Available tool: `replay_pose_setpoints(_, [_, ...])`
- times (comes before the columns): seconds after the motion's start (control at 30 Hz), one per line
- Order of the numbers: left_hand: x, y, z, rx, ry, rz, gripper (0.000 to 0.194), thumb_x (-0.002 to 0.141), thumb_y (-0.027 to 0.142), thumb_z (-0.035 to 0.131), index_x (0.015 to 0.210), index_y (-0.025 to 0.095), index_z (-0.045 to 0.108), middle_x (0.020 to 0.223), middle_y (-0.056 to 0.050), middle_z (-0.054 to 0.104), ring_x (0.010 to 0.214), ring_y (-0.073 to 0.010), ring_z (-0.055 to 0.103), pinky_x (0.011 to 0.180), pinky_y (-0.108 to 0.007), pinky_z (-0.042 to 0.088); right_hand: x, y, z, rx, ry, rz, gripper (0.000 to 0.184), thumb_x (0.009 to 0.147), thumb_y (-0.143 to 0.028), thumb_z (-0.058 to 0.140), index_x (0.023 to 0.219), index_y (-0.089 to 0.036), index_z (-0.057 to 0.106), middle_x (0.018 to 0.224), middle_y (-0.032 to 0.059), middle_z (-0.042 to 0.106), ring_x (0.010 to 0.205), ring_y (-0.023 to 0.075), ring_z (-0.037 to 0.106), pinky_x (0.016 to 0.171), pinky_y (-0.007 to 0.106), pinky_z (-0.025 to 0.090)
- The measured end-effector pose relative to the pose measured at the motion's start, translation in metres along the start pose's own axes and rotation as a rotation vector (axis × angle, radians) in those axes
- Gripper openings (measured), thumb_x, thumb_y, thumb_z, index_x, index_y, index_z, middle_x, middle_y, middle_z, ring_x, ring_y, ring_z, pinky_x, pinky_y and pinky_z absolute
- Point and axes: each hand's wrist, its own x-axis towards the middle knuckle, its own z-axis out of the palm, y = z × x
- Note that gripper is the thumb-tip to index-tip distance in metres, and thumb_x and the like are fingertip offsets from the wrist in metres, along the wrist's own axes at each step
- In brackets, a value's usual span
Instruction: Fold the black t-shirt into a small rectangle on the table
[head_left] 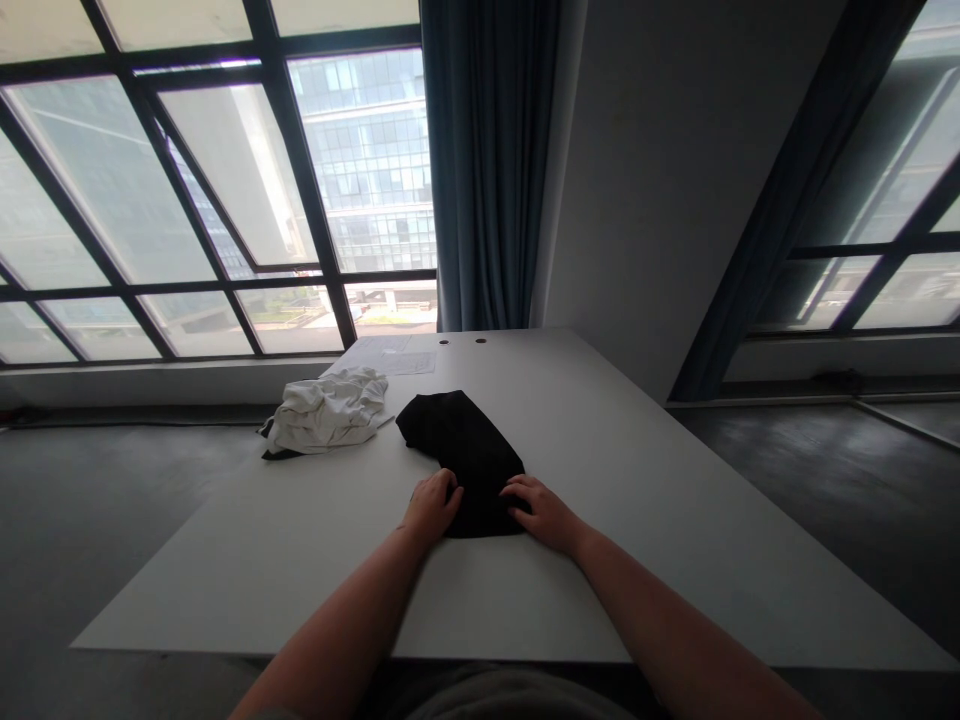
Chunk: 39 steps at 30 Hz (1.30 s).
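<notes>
"Where do we find the black cloth?"

"On the table (pixel 637 570), toward the middle, between our left hand (pixel 435 503) and our right hand (pixel 547 512). Its far end bends left."

"Are we gripping it?"

"Our left fingers are curled together at the cloth's near left side; we cannot tell whether fabric is pinched beneath them. On the right our fingers are half bent, thumb apart from them, tips resting on the right edge."

"Why one hand per side?"

"Probably so we steady both edges at once and keep the near part flat. It lies near enough for us to reach with both arms outstretched."

"And the white heap (pixel 328 412)?"

"Rumpled, farther left, apart from the cloth; perhaps there so we have room around our hands. Beyond it, papers (pixel 411 363) lie at the far left."
</notes>
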Motion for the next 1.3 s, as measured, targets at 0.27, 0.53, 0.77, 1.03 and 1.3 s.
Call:
replay_pose_setpoints(0.27, [0.003,-0.003,0.004,0.065,-0.054,-0.013,0.024,0.099,0.025,0.054,0.118,0.023,0.067,0.122,-0.008,0.073,0.119,-0.0265,0.066,0.104,-0.042,0.046,0.0,0.003,0.002,0.002,0.02,-0.01,0.024,0.083,-0.016,0.067,0.105,-0.022,0.072,0.125,0.0097,0.066,0.12,0.0266,0.061,0.11,0.045,0.046])
replay_pose_setpoints(0.53, [0.002,-0.002,0.001,0.115,-0.029,0.052,0.018,0.1,0.027,0.051,0.099,0.024,0.069,0.103,-0.006,0.069,0.102,-0.0243,0.066,0.096,-0.039,0.051,-0.001,0.011,0.004,-0.024,0.026,0.007,0.009,0.083,-0.02,0.067,0.092,-0.021,0.069,0.13,0.0121,0.065,0.121,0.0281,0.061,0.108,0.046,0.046])
replay_pose_setpoints(0.77, [0.001,-0.006,0.001,-0.012,0.102,0.158,0.021,0.102,0.024,0.045,0.105,0.024,0.066,0.134,-0.008,0.066,0.129,-0.0259,0.058,0.112,-0.047,0.045,-0.004,0.006,0.0,0.07,0.101,0.003,0.014,0.093,-0.027,0.056,0.104,-0.023,0.064,0.111,0.0086,0.071,0.104,0.0248,0.067,0.098,0.04,0.05])
replay_pose_setpoints(1.03, [-0.003,0.004,-0.006,-0.089,0.058,0.121,0.026,0.106,0.031,0.034,0.099,0.025,0.058,0.092,-0.005,0.073,0.091,-0.0209,0.071,0.101,-0.041,0.051,-0.007,-0.001,-0.006,0.043,0.197,0.045,0.022,0.101,-0.04,0.047,0.089,-0.024,0.056,0.076,0.0,0.063,0.072,0.0194,0.059,0.071,0.031,0.046])
replay_pose_setpoints(1.3, [-0.01,0.011,-0.014,-0.045,-0.033,0.045,0.017,0.104,0.036,0.04,0.099,0.026,0.053,0.08,-0.002,0.068,0.075,-0.0209,0.069,0.069,-0.03,0.047,-0.009,-0.005,-0.003,0.024,0.141,0.023,0.05,0.105,-0.06,0.033,0.069,-0.025,0.037,0.059,-0.0047,0.041,0.057,0.0141,0.04,0.059,0.028,0.034])
